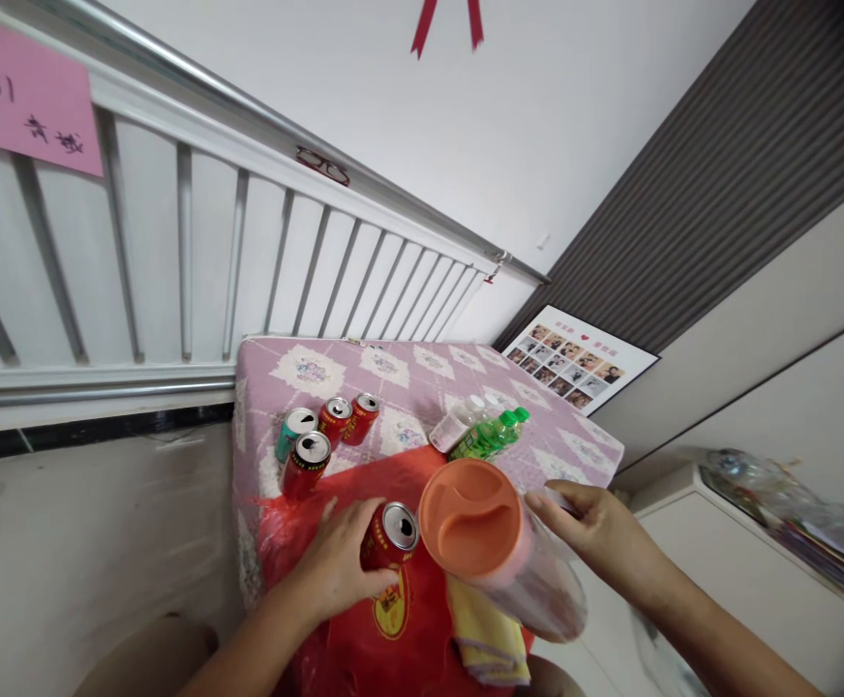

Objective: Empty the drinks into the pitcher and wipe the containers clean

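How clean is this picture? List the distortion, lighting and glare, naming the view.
Head view: white slatted panel stretched toward the left edge, likely wide-angle distortion; head view: ribbed wall darkens at the top right corner; head view: light looks soft, glinting on the lid of the red can in the left hand.

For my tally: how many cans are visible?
5: red can in the left hand; beyond it, a teal can, a nearer red can and two red cans to their right.
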Available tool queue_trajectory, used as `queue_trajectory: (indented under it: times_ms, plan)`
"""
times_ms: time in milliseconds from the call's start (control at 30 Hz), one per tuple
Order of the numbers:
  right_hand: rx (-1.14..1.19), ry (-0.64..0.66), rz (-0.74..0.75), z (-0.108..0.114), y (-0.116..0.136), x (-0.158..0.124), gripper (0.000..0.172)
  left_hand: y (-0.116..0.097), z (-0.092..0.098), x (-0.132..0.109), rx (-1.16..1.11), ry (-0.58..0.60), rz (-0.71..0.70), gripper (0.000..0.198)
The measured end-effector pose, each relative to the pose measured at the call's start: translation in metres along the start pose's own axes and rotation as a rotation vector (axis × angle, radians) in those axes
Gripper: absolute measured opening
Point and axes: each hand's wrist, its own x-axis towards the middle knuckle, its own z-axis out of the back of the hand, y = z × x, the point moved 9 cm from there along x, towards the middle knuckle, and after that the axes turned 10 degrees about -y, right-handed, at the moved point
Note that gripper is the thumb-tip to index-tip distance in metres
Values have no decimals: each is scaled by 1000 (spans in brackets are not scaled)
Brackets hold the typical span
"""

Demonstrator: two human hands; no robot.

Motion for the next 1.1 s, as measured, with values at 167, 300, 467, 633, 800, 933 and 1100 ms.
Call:
queue_trajectory:
  times_ms: [167, 300, 467, 633, 800, 933, 1100]
  plan:
    - [-44, 9, 10, 0, 0, 1, 53, 1, -1, 0, 7, 1, -1, 77]
    - [-86, 25, 11, -1, 0, 1, 52, 1, 0, 1, 21, -11, -8, 77]
    - [-99, 31, 12, -2, 4, 0, 51, -1, 0, 0, 24, -7, -10, 77]
    - [-125, 17, 66, -2, 7, 2, 50, 0, 1, 0, 40, -2, -12, 76]
    - [-159, 17, 102, -5, 1, 5, 49, 2, 0, -1, 57, -1, -13, 77]
    - [-182, 14, 119, -5, 4, 6, 49, 2, -1, 0, 54, 8, -9, 77]
    - [-186, 25, 112, -6, 13, 5, 49, 2, -1, 1, 49, 21, 8, 77]
